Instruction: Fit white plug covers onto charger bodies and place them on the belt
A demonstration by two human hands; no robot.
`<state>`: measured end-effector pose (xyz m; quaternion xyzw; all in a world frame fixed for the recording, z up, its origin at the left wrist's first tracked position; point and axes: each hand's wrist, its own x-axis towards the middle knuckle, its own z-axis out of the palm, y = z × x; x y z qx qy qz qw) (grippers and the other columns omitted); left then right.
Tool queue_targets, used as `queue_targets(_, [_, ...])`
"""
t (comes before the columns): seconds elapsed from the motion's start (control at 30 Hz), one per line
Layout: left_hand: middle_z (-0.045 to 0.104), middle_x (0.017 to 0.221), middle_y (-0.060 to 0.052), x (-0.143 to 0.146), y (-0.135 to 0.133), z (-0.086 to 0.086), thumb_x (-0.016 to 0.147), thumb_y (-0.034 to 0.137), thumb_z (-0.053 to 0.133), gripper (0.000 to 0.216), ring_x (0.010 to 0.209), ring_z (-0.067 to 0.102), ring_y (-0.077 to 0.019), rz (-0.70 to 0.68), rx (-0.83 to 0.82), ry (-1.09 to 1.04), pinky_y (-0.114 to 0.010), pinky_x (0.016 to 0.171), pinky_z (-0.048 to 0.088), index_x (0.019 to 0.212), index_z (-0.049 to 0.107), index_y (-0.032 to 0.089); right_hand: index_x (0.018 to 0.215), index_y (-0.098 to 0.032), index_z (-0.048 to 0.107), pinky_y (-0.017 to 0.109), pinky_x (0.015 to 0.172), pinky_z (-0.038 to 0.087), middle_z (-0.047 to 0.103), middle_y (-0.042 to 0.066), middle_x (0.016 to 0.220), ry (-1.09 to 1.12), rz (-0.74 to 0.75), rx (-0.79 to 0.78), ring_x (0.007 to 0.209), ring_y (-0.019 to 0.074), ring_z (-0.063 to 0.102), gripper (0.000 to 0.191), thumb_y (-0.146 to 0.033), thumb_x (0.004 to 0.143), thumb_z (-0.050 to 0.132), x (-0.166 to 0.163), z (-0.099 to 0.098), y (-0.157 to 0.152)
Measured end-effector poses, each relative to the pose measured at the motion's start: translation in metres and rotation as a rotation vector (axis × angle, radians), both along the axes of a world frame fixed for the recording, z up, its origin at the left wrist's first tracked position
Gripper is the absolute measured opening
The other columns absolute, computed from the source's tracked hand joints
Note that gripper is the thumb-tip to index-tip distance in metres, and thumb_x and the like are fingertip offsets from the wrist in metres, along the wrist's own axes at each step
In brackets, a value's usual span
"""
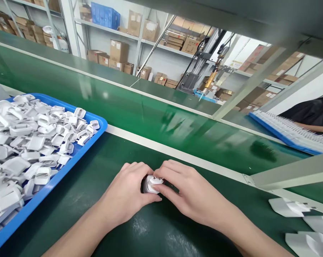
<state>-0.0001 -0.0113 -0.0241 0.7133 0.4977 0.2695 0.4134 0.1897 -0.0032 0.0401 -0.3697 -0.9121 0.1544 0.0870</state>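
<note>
Both hands meet on one small white plug part [153, 184]: left hand [127, 191] cups it, right hand [186, 191] pinches from the other side. Left of that grip, a blue tray [97, 132] heaped with white pieces [24, 150].

Both hands meet on a small white plug part [152, 184] over the green mat [97, 214]: left hand [129, 192] cups it, right hand [185, 191] pinches its top. Blue tray [97, 132] of white parts sits left. More white pieces [289, 207] lie right.
</note>
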Motion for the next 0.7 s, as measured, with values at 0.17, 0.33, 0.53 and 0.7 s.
queue_targets(0.17, [0.064, 0.091, 0.004, 0.001, 0.001, 0.001, 0.078, 0.032, 0.081, 0.022, 0.091, 0.054, -0.0223, 0.003, 0.003, 0.002, -0.033, 0.077, 0.039, 0.088, 0.062, 0.026, 0.088, -0.019, 0.058, 0.032, 0.063, 0.034, 0.056, 0.003, 0.080, 0.001, -0.007, 0.076, 0.073, 0.0176, 0.047, 0.024, -0.024, 0.106, 0.043, -0.004, -0.002, -0.003])
queue_targets(0.33, [0.063, 0.087, 0.004, 0.001, 0.000, 0.002, 0.080, 0.033, 0.079, 0.024, 0.086, 0.054, -0.0212, 0.015, 0.024, -0.005, -0.033, 0.075, 0.037, 0.081, 0.057, 0.024, 0.078, -0.019, 0.049, 0.031, 0.059, 0.029, 0.053, 0.002, 0.075, -0.042, -0.096, 0.228, 0.067, 0.0169, 0.044, 0.023, -0.014, 0.100, 0.043, -0.012, -0.012, -0.013])
queue_targets(0.53, [0.063, 0.089, 0.003, 0.001, -0.002, 0.000, 0.082, 0.033, 0.075, 0.020, 0.086, 0.056, -0.0213, 0.009, 0.119, 0.007, -0.034, 0.078, 0.039, 0.082, 0.057, 0.023, 0.082, -0.019, 0.050, 0.030, 0.061, 0.028, 0.059, 0.003, 0.081, -0.192, -0.280, 0.249, 0.074, 0.0180, 0.049, 0.016, -0.009, 0.093, 0.049, -0.026, -0.017, -0.027])
queue_targets(0.7, [0.068, 0.103, -0.001, -0.003, -0.007, -0.012, 0.086, 0.043, 0.069, 0.025, 0.100, 0.061, -0.0263, -0.066, 0.198, 0.029, -0.039, 0.089, 0.043, 0.101, 0.064, 0.024, 0.093, -0.020, 0.058, 0.027, 0.066, 0.035, 0.065, 0.002, 0.095, -0.297, -0.303, 0.161, 0.087, 0.0171, 0.059, 0.004, -0.017, 0.096, 0.058, -0.024, 0.000, -0.032])
